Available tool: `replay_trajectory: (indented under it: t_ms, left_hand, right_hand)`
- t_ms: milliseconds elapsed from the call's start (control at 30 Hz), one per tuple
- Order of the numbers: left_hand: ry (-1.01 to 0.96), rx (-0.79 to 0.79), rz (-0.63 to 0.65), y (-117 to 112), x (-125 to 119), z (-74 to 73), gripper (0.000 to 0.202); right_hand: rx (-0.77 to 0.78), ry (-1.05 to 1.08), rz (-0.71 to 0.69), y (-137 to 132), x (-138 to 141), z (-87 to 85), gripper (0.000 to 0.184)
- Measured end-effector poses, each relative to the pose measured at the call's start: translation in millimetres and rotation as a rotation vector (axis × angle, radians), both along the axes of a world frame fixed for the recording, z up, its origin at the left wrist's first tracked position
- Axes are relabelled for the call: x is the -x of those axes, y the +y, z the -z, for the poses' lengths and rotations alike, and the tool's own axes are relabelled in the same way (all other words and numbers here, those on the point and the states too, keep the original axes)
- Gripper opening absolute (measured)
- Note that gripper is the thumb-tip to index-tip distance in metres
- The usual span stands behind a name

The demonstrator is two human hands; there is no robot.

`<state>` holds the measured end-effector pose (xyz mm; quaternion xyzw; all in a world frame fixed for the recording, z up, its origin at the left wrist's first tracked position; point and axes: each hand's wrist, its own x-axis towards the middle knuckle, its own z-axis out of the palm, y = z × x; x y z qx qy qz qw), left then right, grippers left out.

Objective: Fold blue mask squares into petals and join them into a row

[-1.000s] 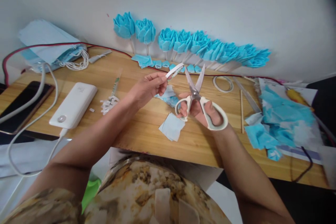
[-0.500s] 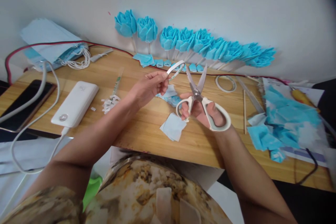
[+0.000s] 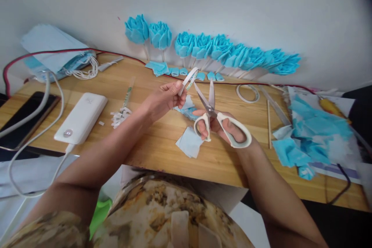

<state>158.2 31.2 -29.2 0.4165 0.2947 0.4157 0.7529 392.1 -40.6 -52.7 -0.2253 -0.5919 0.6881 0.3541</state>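
Between the thumb and fingers of my left hand [image 3: 167,99] is a narrow white strip [image 3: 190,77], bent into a loop, with green print on its underside. My right hand [image 3: 222,128] has its fingers through the handles of white-handled scissors [image 3: 209,108]. The blades are parted and point away from me, their tips just right of the strip. Below the hands lie pale blue fabric squares [image 3: 189,143], and more blue pieces [image 3: 187,112] are partly hidden behind my left hand. Small rolled blue pieces [image 3: 200,76] line the back of the table.
Blue fabric flowers [image 3: 203,46] on sticks lean along the wall. A tape roll [image 3: 247,93], a wooden stick [image 3: 269,124] and a heap of blue scraps [image 3: 319,124] are right. Left are white clippings [image 3: 120,117], a power bank [image 3: 81,118], a phone [image 3: 29,118] and stacked masks [image 3: 55,50].
The scissor blades have come closer together, and the scissors have shifted slightly left towards the strip. My left hand still holds the strip. The whole view has shifted a little.
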Motion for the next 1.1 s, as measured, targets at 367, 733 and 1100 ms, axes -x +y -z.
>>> replay_trajectory:
  t_ms: [367, 733, 1100]
  left_hand:
    - [-0.033, -0.071, 0.097, 1.3, 1.7, 9.2, 0.053]
    - [0.073, -0.170, 0.265, -4.1, 4.1, 13.4, 0.055]
    - [0.121, -0.251, 0.266, -4.8, 3.2, 9.2, 0.050]
  right_hand:
    - [0.054, -0.039, -0.090, -0.9, 1.1, -7.2, 0.059]
    - [0.000, -0.066, -0.086, -0.5, 0.6, -7.0, 0.060]
    - [-0.011, -0.077, -0.094, -0.3, 2.2, -9.6, 0.058]
